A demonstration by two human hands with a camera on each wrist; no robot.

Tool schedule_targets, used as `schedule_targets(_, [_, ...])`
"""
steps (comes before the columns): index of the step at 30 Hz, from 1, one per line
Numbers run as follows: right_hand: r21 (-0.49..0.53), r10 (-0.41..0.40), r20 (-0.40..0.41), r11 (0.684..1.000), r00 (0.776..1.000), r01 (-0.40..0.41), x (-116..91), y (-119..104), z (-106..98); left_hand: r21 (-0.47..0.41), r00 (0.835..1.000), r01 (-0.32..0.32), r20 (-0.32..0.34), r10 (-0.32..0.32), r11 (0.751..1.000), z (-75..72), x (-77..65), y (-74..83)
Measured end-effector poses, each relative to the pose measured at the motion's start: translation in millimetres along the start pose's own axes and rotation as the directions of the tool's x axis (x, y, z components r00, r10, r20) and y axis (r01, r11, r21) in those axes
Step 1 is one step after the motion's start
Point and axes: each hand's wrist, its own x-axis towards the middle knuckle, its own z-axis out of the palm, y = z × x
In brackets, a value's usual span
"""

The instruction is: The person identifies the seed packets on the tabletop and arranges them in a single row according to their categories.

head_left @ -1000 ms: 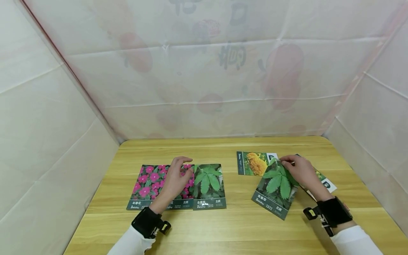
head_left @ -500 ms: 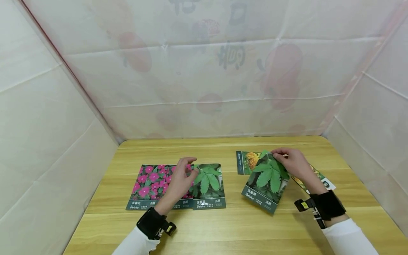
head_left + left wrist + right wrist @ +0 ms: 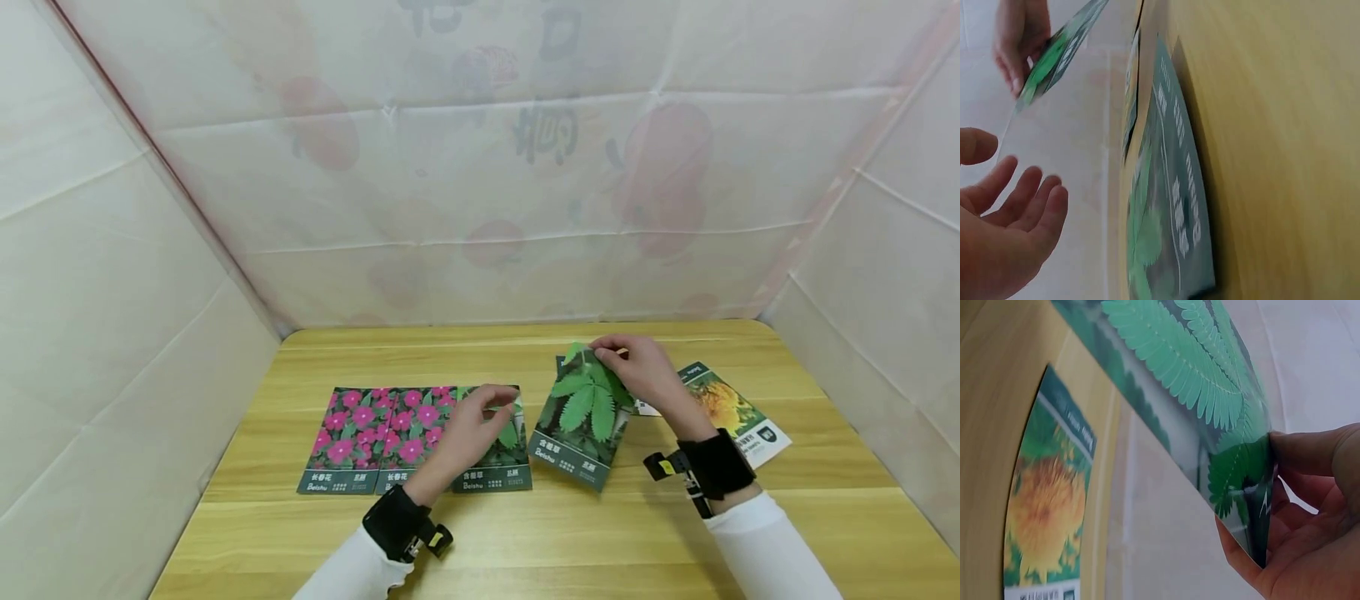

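My right hand (image 3: 637, 367) pinches the top corner of a green-leaf seed packet (image 3: 585, 417) between thumb and fingers. That packet hangs tilted above the table, and the right wrist view shows it bending at the gripped corner. My left hand (image 3: 472, 425) hovers over a second green-leaf seed packet (image 3: 498, 480), hiding part of its picture. In the left wrist view this hand's fingers (image 3: 1022, 194) are loosely bent with nothing between them. Two pink-flower seed packets, the outer one (image 3: 341, 442) and the inner one (image 3: 412, 433), lie flat to the left, side by side in one row with it.
An orange-flower seed packet (image 3: 723, 404) lies slanted at the right of the wooden table (image 3: 585, 550). Another packet (image 3: 647, 408) lies behind the held one, mostly covered in the head view. Pale printed cloth (image 3: 480, 183) walls the back and sides.
My right hand has carried the green-leaf packet leftward, away from the slanted orange-flower packet. My left hand has shifted right, from over the pink-flower packets to over the lying green-leaf packet.
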Motion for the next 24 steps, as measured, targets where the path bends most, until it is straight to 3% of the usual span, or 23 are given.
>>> schedule_targets(7, [0.008, -0.038, 0.000, 0.999, 0.999, 0.038, 7.5, -14.3, 15.5, 0.024, 0.999, 0.005, 0.047, -0.007, 1.000, 7.3, 0.2, 1.7])
schedule_targets(19, [0.002, -0.080, -0.002, 0.997, 0.997, 0.080, 13.6, -28.1, 28.3, 0.074, 0.998, 0.024, -0.062, -0.019, 0.997, 12.6, 1.0, -3.0])
schedule_targets(21, [0.028, -0.105, 0.004, 0.994, 0.994, 0.105, 14.3, -21.8, 30.6, 0.074, 0.997, 0.032, -0.069, -0.027, 0.997, 12.7, 0.7, -4.1])
schedule_targets(24, [-0.001, -0.140, -0.038, 0.990, 0.989, 0.140, 32.1, 29.6, 49.5, 0.066, 0.997, 0.044, -0.072, -0.039, 0.997, 12.0, -0.2, -6.1])
